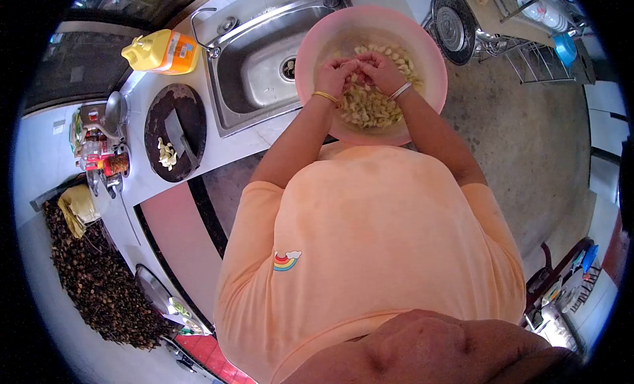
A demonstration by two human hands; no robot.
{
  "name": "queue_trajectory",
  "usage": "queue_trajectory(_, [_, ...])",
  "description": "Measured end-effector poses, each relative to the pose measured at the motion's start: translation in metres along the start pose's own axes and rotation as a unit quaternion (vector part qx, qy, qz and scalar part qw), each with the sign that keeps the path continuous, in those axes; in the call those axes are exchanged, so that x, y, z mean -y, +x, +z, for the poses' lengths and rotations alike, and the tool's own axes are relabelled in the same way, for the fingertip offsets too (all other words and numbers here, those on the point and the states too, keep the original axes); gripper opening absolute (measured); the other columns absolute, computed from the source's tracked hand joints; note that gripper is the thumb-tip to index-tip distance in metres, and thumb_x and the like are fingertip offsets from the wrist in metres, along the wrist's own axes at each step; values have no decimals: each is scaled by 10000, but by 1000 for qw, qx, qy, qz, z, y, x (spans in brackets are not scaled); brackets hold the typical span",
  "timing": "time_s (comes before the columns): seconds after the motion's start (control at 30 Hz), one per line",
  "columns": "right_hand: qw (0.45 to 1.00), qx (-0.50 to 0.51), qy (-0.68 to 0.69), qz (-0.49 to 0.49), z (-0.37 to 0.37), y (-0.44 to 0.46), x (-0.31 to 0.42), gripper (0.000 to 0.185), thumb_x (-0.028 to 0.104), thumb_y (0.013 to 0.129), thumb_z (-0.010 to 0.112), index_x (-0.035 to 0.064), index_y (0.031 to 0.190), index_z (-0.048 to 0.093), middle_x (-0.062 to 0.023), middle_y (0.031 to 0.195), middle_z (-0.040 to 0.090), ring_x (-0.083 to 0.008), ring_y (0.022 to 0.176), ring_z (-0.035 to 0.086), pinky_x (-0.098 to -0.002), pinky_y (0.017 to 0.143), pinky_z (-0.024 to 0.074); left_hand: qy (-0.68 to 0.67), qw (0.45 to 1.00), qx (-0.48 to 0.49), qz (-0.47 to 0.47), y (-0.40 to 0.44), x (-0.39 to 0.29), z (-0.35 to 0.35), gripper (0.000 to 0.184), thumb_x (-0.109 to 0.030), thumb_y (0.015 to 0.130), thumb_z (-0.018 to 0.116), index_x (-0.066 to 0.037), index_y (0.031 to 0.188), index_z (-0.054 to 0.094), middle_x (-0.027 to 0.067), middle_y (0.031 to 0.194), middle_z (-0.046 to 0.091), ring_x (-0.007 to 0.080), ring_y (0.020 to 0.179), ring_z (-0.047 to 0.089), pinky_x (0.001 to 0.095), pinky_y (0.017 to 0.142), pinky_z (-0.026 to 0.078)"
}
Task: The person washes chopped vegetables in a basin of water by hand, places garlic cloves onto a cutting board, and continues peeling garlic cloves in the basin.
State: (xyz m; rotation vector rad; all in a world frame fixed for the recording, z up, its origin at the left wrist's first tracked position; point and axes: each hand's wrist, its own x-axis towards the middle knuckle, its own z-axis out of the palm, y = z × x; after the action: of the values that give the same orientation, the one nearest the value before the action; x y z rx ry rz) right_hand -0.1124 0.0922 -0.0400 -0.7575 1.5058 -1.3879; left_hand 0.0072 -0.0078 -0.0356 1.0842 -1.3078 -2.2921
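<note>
A large pink basin (pixel 436 73) stands at the sink's right side, with many pale garlic-like pieces (pixel 370 108) in it, seemingly in water. Over the basin's middle, my left hand (pixel 335 77) and my right hand (pixel 381 70) meet at the fingertips. Both hands have their fingers bent and pressed together; anything between them is too small to make out. A yellow bangle circles my left wrist and a silvery one my right wrist.
Left of the basin is a steel sink (pixel 257 73). A round dark chopping board (pixel 158 106) carries a cleaver (pixel 174 130) and pale pieces (pixel 166 154). Behind it stands a yellow jug (pixel 160 52). Bottles and jars (pixel 105 161) line the counter's left end. A rack (pixel 538 60) is at the upper right.
</note>
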Motion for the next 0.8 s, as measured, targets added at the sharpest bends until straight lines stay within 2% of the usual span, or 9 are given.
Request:
queue_trajectory(0.13, [997,-26,-71,-15,0,0,-9,242,177,870,525,7,1043,523,-106,887,621,-153,711,587,-280,610,485,-19,1000,15,8,-1,3,2,119,-141,799,652,-67,847,572,0,672,541,61,494,417,192,386,297])
queue_trajectory(0.2, [974,-37,-210,-76,2,6,-18,271,194,854,519,9,1051,504,-146,934,612,-225,803,601,-337,699,483,-22,999,33,-5,2,6,0,111,-138,803,647,-70,841,568,-2,674,539,58,505,423,189,391,303])
queue_trajectory(0.3, [963,-55,-249,-84,3,2,-18,284,198,835,512,12,1049,497,-166,947,603,-282,877,592,-367,779,462,-33,998,55,-26,3,6,-2,104,-138,810,640,-78,833,558,-5,673,534,55,514,428,186,400,323])
queue_trajectory(0.43, [968,-60,-227,-92,2,3,-20,260,196,833,511,19,1023,505,-162,949,600,-288,869,591,-368,784,460,-110,992,28,-49,-1,0,0,97,-131,816,622,-83,830,539,4,680,529,68,525,447,191,423,377])
queue_trajectory(0.47, [968,-118,-198,-100,2,6,-23,269,209,832,514,20,1024,510,-168,957,598,-294,881,590,-374,789,458,-110,992,28,-49,3,2,-2,97,-131,816,622,-83,830,539,4,680,529,68,525,447,191,423,377])
queue_trajectory(0.53, [964,-174,-169,-108,-2,10,-21,279,222,832,517,21,1024,515,-174,965,597,-299,893,588,-380,793,456,-260,965,2,-32,11,5,-9,102,-133,817,603,-63,845,534,32,715,536,99,564,492,205,456,426])
queue_trajectory(0.6, [929,-99,-356,13,-13,9,-14,294,239,821,537,24,1021,538,-176,998,598,-313,932,584,-407,806,453,-305,951,-7,-47,15,5,-14,98,-131,824,576,-48,849,531,60,756,554,133,614,531,213,485,449])
queue_trajectory(0.73, [857,10,-515,13,-1,-4,-17,218,163,792,499,26,946,573,-198,879,607,-334,825,596,-422,731,460,-359,931,-20,-66,13,2,-14,121,-129,832,506,-12,857,525,135,874,593,243,772,605,259,567,504])
queue_trajectory(0.8, [756,86,-648,22,10,-5,-26,287,208,798,555,26,1018,571,-201,1020,598,-358,937,585,-429,802,461,-361,930,-2,-66,10,1,-16,118,-124,829,496,-14,860,523,150,901,597,266,812,607,274,580,510])
